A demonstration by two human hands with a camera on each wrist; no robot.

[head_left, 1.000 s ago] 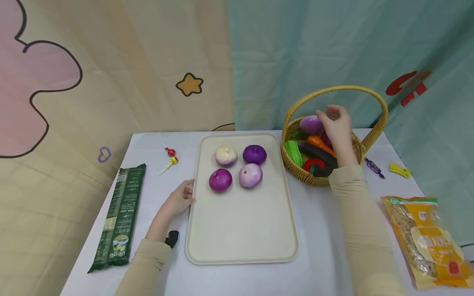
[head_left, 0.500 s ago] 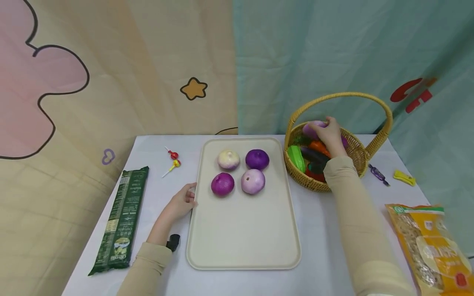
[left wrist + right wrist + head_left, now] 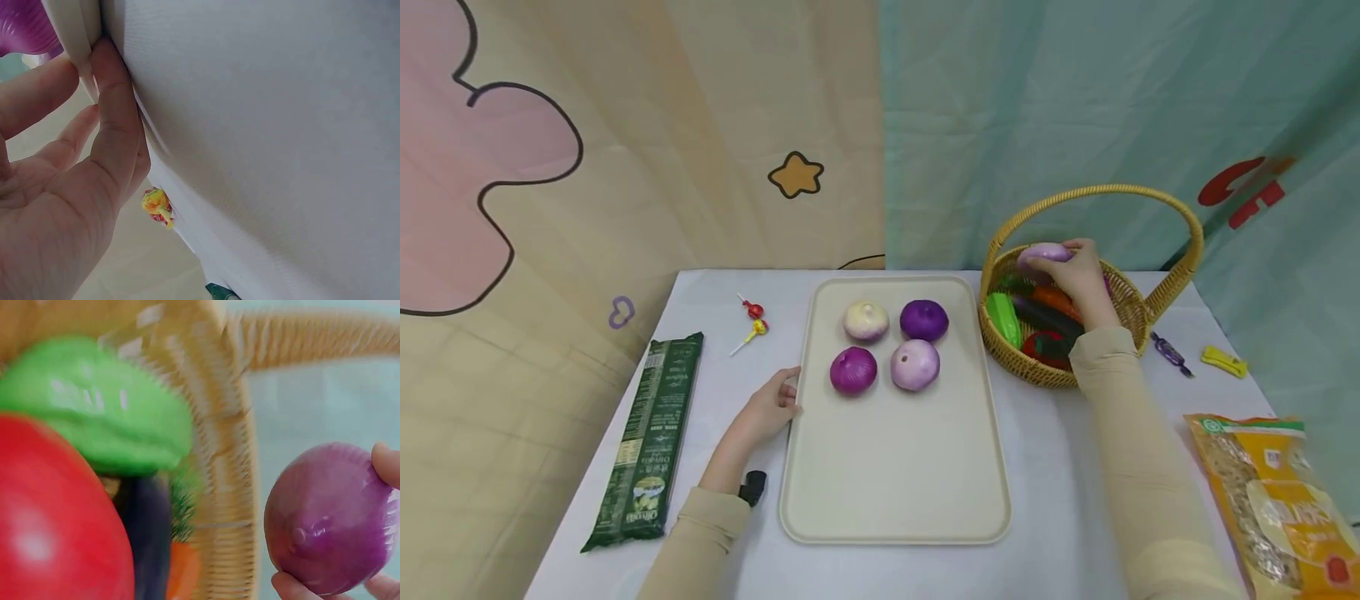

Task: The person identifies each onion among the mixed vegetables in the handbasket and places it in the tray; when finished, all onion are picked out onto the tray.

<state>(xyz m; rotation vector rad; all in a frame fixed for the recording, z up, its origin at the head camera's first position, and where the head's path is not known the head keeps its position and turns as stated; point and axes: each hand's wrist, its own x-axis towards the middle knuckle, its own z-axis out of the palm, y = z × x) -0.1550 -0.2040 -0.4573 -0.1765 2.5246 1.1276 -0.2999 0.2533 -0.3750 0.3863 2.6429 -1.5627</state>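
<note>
My right hand [image 3: 1081, 271] pinches a light purple onion [image 3: 1041, 253] above the far side of the wicker basket [image 3: 1138, 312]. In the right wrist view that onion [image 3: 328, 515] sits between thumb and fingertips, apart from the vegetables. The basket holds a green vegetable [image 3: 1003, 318], a dark eggplant [image 3: 1047, 317], something orange [image 3: 1051, 296] and a red tomato-like piece [image 3: 50, 512]. With thumb and fingers, my left hand [image 3: 770, 407] grips the left rim of the beige tray [image 3: 895, 467]; the left wrist view shows the fingertips [image 3: 109, 56] at its edge. Several onions [image 3: 853, 371] rest on the tray.
Two lollipops [image 3: 756, 321] and a long green packet [image 3: 647, 442] lie on the left of the white table. To the right are a purple candy [image 3: 1171, 355], a yellow candy [image 3: 1224, 361] and an orange bag [image 3: 1270, 500]. A curtain hangs behind. The basket's handle arches upward.
My right hand has lowered to the light purple onion in the basket, taken hold of it and lifted it slightly. The left hand has stayed on the tray's rim.
</note>
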